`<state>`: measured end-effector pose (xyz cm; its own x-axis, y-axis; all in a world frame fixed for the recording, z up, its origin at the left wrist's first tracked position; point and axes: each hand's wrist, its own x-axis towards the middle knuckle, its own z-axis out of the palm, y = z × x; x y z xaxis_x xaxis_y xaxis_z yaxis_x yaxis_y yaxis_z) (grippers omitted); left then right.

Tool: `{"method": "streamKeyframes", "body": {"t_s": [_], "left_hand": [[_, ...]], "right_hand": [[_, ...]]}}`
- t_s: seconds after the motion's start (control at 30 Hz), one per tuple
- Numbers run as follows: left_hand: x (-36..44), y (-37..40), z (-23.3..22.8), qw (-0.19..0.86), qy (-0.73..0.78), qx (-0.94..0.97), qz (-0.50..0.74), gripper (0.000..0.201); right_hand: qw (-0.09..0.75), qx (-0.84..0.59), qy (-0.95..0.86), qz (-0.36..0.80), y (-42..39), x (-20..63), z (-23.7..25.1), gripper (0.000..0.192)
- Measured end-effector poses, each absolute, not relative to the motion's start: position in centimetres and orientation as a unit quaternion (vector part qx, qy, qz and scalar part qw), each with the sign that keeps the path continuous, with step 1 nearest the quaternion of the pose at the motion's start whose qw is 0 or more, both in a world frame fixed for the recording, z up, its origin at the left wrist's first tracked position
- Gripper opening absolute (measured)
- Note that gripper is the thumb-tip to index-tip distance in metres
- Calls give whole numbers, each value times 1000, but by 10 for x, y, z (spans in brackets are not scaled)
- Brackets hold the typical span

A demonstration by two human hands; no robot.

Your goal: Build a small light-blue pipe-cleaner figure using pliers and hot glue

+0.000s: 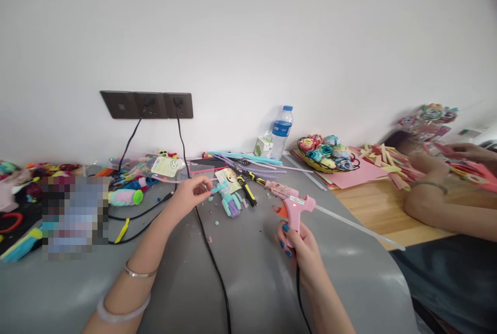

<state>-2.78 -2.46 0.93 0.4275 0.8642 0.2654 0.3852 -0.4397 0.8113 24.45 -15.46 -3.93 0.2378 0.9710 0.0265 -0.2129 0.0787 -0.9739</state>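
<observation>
Overhead, grey table cover (248,272) against plain white wall (248,28).

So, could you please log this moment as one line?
left hand: pinching pastel craft figure | right hand: gripping pink glue gun | grey table

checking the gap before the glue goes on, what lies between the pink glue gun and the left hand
In the head view, a small pastel craft figure and a yellow-and-black tool lie between the glue gun and the left hand.
</observation>
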Motion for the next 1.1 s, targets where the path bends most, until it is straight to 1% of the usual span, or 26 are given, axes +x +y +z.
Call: {"method": "streamKeyframes", "body": {"t_s": [0.2, 0.4, 0.5, 0.73, 1.1], "left_hand": [[-29, -30, -10, 228, 348, 810, 414, 6], [-31, -33, -8, 157, 300, 826, 450, 13], [-31, -36, -5, 146, 299, 831, 447, 15], [-28, -40, -4, 150, 305, 830, 441, 16], [-26, -41, -3, 109, 290, 842, 441, 15]], "right_hand": [[584, -432, -406, 555, -151, 215, -38, 39], [550, -447, -459, 535, -153, 200, -42, 49], [538, -445, -487, 526, -153, 199, -42, 51], [516, -451, -517, 513, -154, 197, -38, 46], [497, -459, -537, 504, -156, 195, -30, 43]]}}
